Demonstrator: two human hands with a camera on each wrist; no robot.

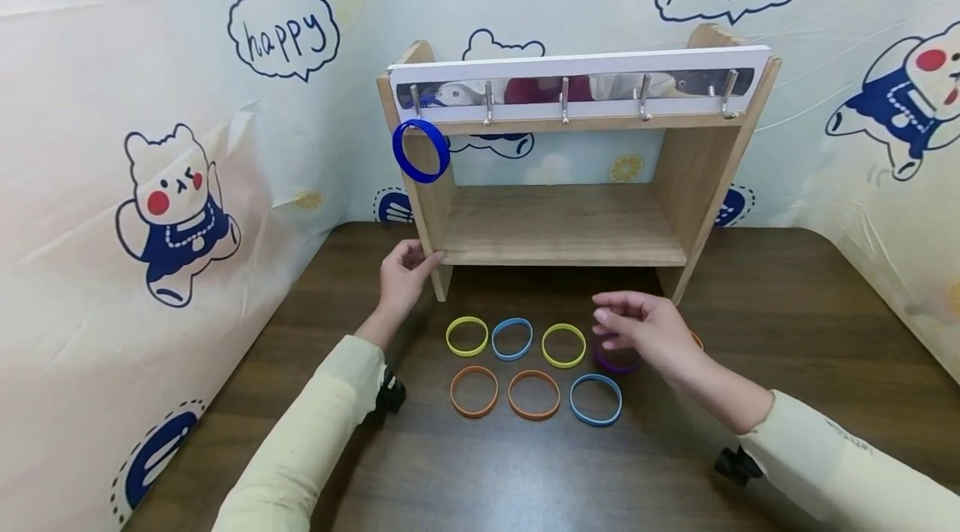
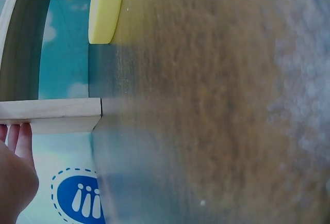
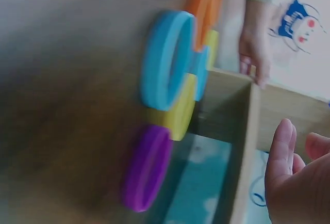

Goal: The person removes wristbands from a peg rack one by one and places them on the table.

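Observation:
My left hand [image 1: 402, 278] holds the lower left side panel of a wooden hook rack [image 1: 562, 253], with the thumb at the front edge and the fingers [image 2: 25, 139] along the outer face. My right hand [image 1: 651, 330] is raised over the table with loosely bent fingers and nothing in them. Below it lies a purple wristband [image 3: 148, 168], partly hidden by the hand in the head view. One dark blue wristband [image 1: 400, 150] hangs from the leftmost hook. On the table, yellow [image 1: 467, 352], light blue [image 1: 596, 421] and orange wristbands [image 1: 474, 414] lie in two rows.
Several metal hooks [image 1: 565, 101] line the rack's white-framed front strip [image 1: 525, 65]. The rack stands on a dark wooden table [image 1: 525, 482], with a printed cloth [image 1: 300, 140] behind and at the sides. An orange band [image 1: 697, 339] shows past my right wrist.

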